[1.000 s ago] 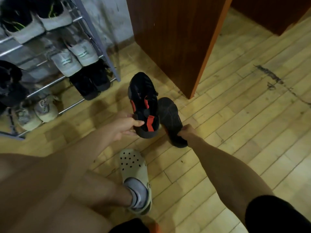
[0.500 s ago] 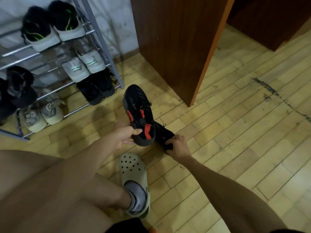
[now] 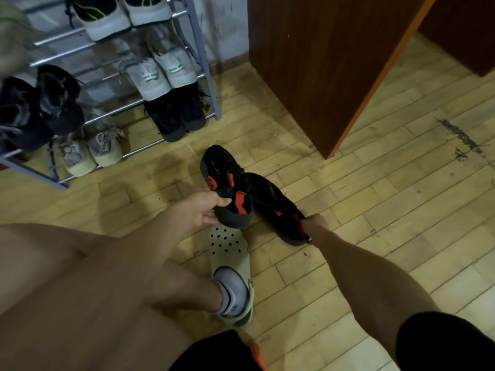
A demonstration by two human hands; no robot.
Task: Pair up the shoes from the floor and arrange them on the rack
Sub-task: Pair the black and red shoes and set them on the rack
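Two black shoes with red patches are in my hands, just above the wooden floor. My left hand point(image 3: 199, 210) grips the heel of the left black shoe point(image 3: 222, 178), whose toe points toward the rack. My right hand point(image 3: 316, 223) holds the heel of the right black shoe point(image 3: 270, 202), which lies beside the first and partly behind it. The metal shoe rack point(image 3: 206, 84) stands at the upper left with several pairs on its bars.
On the rack sit white-soled shoes point(image 3: 112, 20), pale grey shoes point(image 3: 160, 70), black shoes point(image 3: 176, 116), dark shoes point(image 3: 51, 103) and beige sneakers point(image 3: 91, 151). A brown wooden cabinet point(image 3: 321, 62) stands right of the rack. My foot in a beige clog point(image 3: 227, 253) rests below the shoes.
My right hand has closed on the second black shoe's heel and drawn it out to the right of the first. The left hand still holds its shoe. The camera has shifted, so the rack looks nearer.
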